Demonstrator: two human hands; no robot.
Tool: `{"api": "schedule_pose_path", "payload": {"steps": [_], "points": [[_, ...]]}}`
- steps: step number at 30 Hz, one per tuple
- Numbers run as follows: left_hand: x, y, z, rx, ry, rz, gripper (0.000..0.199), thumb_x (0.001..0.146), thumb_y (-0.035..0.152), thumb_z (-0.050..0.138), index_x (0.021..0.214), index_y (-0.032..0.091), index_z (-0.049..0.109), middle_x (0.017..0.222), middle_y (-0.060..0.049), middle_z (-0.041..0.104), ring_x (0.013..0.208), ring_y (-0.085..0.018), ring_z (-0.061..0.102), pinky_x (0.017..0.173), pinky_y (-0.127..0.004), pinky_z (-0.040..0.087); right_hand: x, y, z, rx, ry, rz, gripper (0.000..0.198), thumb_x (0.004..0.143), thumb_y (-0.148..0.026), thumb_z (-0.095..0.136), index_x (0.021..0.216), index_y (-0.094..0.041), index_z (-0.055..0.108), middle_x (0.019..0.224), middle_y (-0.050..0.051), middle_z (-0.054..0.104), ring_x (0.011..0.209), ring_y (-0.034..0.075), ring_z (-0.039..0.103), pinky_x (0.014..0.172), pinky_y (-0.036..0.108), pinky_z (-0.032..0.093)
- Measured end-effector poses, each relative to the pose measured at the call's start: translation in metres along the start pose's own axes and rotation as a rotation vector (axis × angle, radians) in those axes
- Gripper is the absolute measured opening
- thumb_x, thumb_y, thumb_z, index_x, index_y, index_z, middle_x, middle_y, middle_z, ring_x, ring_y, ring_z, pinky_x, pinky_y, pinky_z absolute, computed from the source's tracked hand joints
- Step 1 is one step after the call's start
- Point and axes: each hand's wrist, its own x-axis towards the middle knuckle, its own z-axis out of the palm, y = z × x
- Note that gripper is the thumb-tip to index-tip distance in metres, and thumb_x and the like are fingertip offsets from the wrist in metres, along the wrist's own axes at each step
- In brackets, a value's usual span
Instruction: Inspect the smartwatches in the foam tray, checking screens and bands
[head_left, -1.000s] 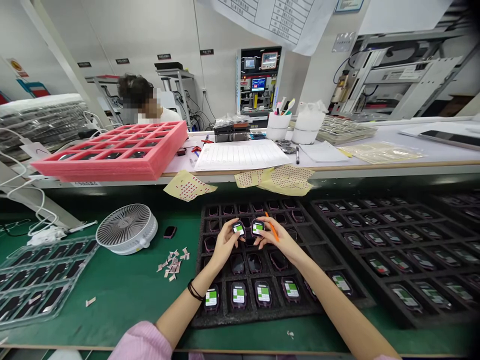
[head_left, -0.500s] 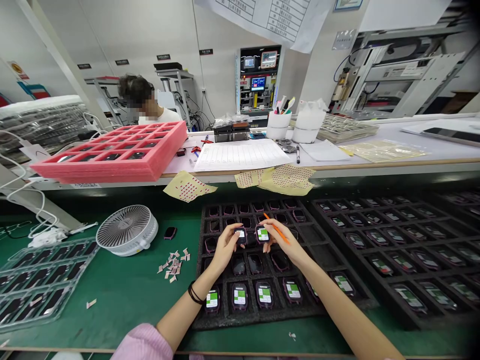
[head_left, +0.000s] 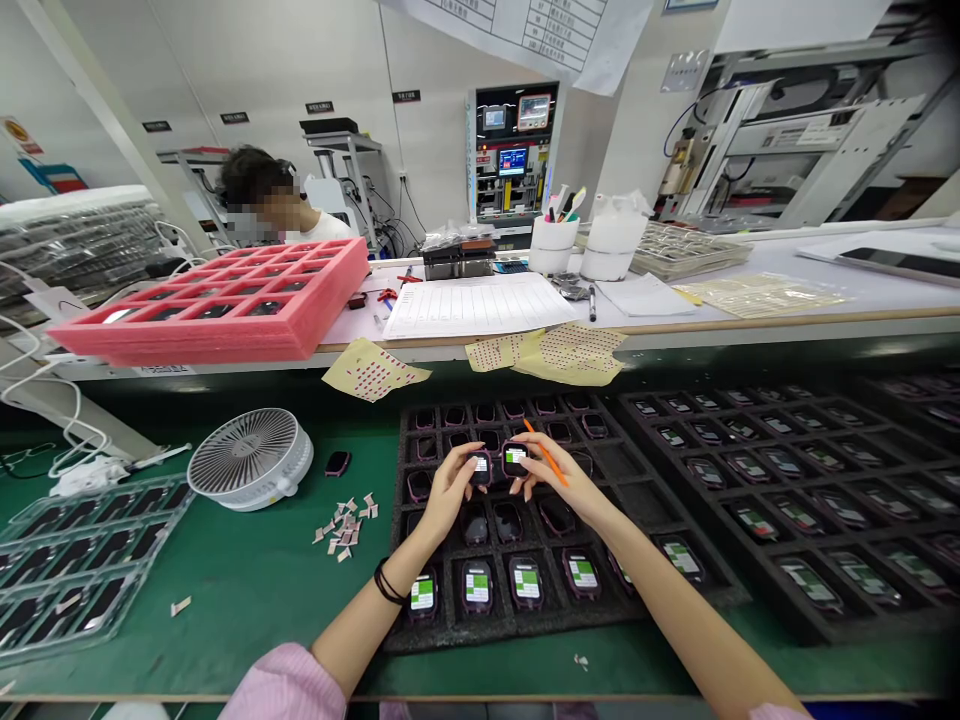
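My left hand (head_left: 451, 487) is closed around a smartwatch body (head_left: 480, 466) with a lit white and green screen. Close beside it, a second smartwatch body (head_left: 515, 457), also lit, is gripped by my right hand (head_left: 559, 475). An orange stick-like tool (head_left: 546, 452) with a pointed end lies across that same hand. Both watches are held above a black foam tray (head_left: 495, 628) whose cells carry more watch bodies. The near row includes a watch (head_left: 527, 580) with a green and white screen; several farther ones have dark screens.
Another black tray (head_left: 757, 555) of watches stands to the right. On the left are a round fan (head_left: 251, 455), small paper tabs (head_left: 345, 527), a lone watch (head_left: 337, 463) and a clear plastic tray (head_left: 112, 610). A pink foam tray (head_left: 300, 335) sits on the raised shelf. A person works beyond it.
The watch in my right hand has shifted slightly left and up, tilting, with a fingertip now near its screen. My left hand keeps its hold. The whole view has shifted slightly.
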Motion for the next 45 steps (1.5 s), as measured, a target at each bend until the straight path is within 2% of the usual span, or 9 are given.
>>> {"api": "schedule_pose_path", "payload": {"steps": [4,9,16,24,29,35,42,45], "points": [[0.0001,0.0001,-0.0013,-0.029,-0.006,-0.017,0.042,0.084,0.046,0.054,0.113,0.016,0.058,0.082,-0.002,0.058,0.059,-0.011,0.058,0.045,-0.02,0.039,-0.0001,-0.0007,0.0004,-0.007,0.004,-0.004,0.032,0.083,-0.039,0.06,0.109,-0.023,0.049,0.09,0.001,0.056,0.061,0.015,0.069,0.048,0.025,0.052],[0.0001,-0.0017,-0.0003,-0.011,0.006,-0.005,0.041,0.081,0.041,0.06,0.114,0.017,0.057,0.089,-0.004,0.06,0.058,-0.008,0.055,0.044,-0.018,0.036,-0.0017,-0.0052,0.0015,-0.026,0.036,0.0,0.029,0.085,-0.04,0.058,0.107,-0.022,0.05,0.09,0.001,0.056,0.06,0.015,0.068,0.049,0.026,0.051],[-0.0001,0.0004,-0.0009,-0.02,0.004,-0.019,0.042,0.084,0.047,0.055,0.112,0.017,0.058,0.082,-0.003,0.06,0.057,-0.01,0.058,0.044,-0.019,0.038,0.0003,-0.0019,0.001,-0.042,0.056,0.005,0.033,0.08,-0.04,0.064,0.103,-0.022,0.051,0.087,-0.001,0.057,0.051,0.012,0.064,0.044,0.024,0.049],[0.0003,-0.0002,-0.0013,-0.013,0.011,-0.026,0.042,0.084,0.047,0.054,0.112,0.016,0.058,0.081,-0.002,0.059,0.058,-0.01,0.058,0.044,-0.019,0.038,-0.0017,-0.0065,0.0015,0.0,0.063,-0.01,0.027,0.085,-0.041,0.057,0.103,-0.02,0.053,0.075,-0.002,0.058,0.054,0.014,0.066,0.047,0.025,0.049],[0.0003,-0.0014,-0.0007,-0.013,0.002,-0.013,0.042,0.083,0.044,0.057,0.116,0.017,0.055,0.086,-0.003,0.059,0.059,-0.01,0.057,0.046,-0.02,0.038,-0.0015,-0.005,0.0009,0.002,0.066,-0.002,0.029,0.084,-0.041,0.058,0.105,-0.021,0.052,0.079,-0.001,0.057,0.057,0.015,0.067,0.047,0.026,0.05],[0.0,-0.004,0.0012,-0.029,-0.008,-0.01,0.047,0.079,0.041,0.063,0.119,0.019,0.05,0.094,-0.005,0.059,0.066,-0.011,0.057,0.048,-0.019,0.039,0.0003,-0.0013,0.0005,0.006,0.061,-0.001,0.034,0.081,-0.039,0.062,0.109,-0.023,0.049,0.095,0.002,0.057,0.062,0.016,0.068,0.046,0.025,0.05],[0.0001,-0.0059,0.0024,0.003,-0.008,0.028,0.049,0.077,0.035,0.067,0.119,0.02,0.048,0.101,-0.006,0.059,0.08,-0.013,0.058,0.066,-0.023,0.048,0.0025,0.0013,-0.0004,0.002,0.018,-0.01,0.041,0.078,-0.036,0.066,0.112,-0.025,0.045,0.1,0.004,0.057,0.069,0.018,0.069,0.046,0.024,0.052],[-0.0001,-0.0052,0.0023,0.006,-0.002,0.031,0.047,0.077,0.035,0.067,0.118,0.02,0.049,0.098,-0.005,0.059,0.077,-0.012,0.057,0.065,-0.023,0.048,0.0025,0.0013,0.0004,0.002,0.016,-0.014,0.041,0.078,-0.035,0.067,0.112,-0.025,0.045,0.099,0.003,0.056,0.07,0.018,0.069,0.046,0.023,0.052]]}}
